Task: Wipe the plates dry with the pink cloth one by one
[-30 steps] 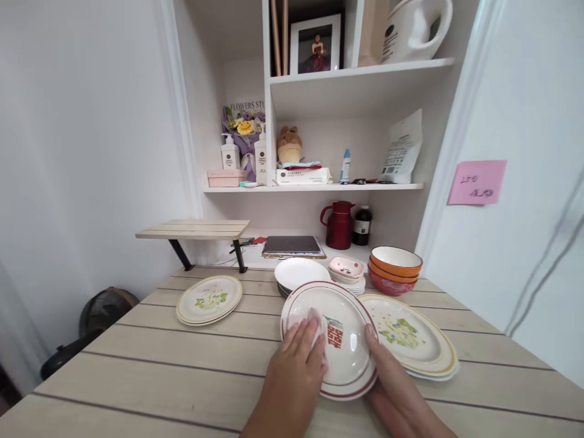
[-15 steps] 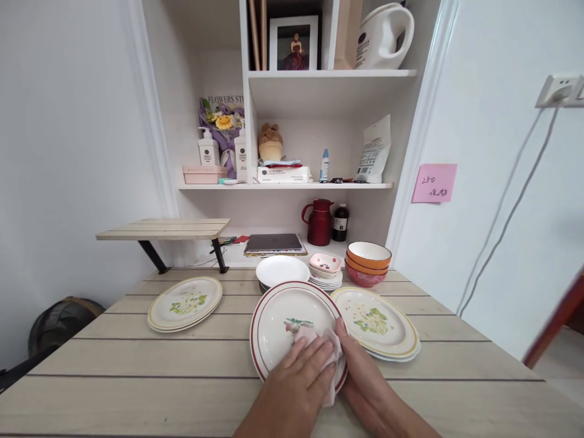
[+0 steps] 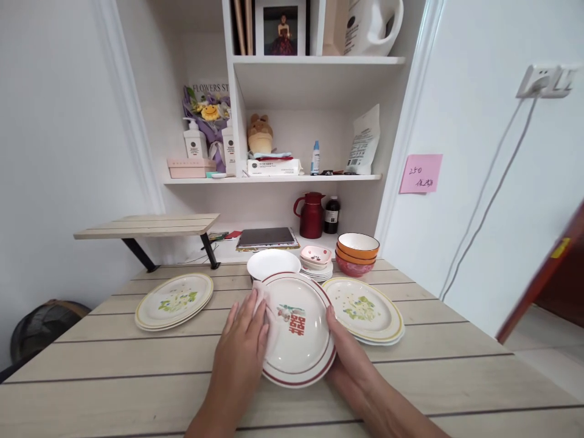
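A cream plate point(image 3: 298, 353) with dark red rim lines and a red character in its middle is held up, tilted toward me. My right hand point(image 3: 349, 359) grips its right edge, thumb on the front and the other fingers behind it. At the plate's left edge, my left hand point(image 3: 244, 340) presses a pale pink cloth point(image 3: 261, 293) against the rim, fingers lying close together over it. Right behind the plate are an oval yellow-rimmed plate stack point(image 3: 365, 310) and a white bowl point(image 3: 274, 263).
Another stack of yellow-rimmed plates point(image 3: 176, 301) lies on the left of the slatted table point(image 3: 137, 389). Orange bowls point(image 3: 358, 246) and small pink-patterned dishes point(image 3: 316, 255) stand at the back. A raised wooden shelf point(image 3: 150, 225) juts out at the back left.
My left hand has slid the cloth from the plate's lower middle to its left rim, uncovering the red character. My right hand keeps its hold. The whole view has shifted slightly.
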### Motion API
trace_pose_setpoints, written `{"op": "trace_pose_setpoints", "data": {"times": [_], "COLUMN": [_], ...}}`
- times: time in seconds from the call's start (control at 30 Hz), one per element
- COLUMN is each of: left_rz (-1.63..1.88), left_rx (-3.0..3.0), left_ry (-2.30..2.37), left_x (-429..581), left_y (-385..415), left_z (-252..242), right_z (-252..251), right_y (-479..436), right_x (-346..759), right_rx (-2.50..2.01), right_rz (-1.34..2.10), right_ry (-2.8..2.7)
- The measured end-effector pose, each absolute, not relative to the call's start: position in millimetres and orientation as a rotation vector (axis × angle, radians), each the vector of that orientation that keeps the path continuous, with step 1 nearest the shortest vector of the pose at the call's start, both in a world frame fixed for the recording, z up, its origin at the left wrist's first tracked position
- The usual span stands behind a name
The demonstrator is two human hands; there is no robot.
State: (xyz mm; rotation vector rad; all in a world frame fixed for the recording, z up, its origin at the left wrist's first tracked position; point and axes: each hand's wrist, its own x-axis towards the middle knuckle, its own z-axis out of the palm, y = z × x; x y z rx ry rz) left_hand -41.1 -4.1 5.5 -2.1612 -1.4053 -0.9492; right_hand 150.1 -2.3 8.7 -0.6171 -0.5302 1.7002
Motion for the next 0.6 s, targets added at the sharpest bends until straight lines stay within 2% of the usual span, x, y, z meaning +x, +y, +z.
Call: {"op": "trace_pose_setpoints", "data": {"times": [0.17, 0.4, 0.6], "left_rz": [-0.928, -0.613, -0.600], "left_rx": [-2.265, -2.718, -2.611], "left_ry": [-1.230, -0.998, -0.998], "left_x": [-25, -9, -16], "left_y": [-12, -37, -34], "left_z": [4, 14, 22], "right_z": [12, 8, 14], "right_y": [-2, -9, -19], "right_x": [156, 151, 145], "right_rx": [-0.580, -0.575, -0.567], "right_rz": [1.673, 1.782, 1.796], "right_ry": [-0.544, -0.621, -0.685]}}
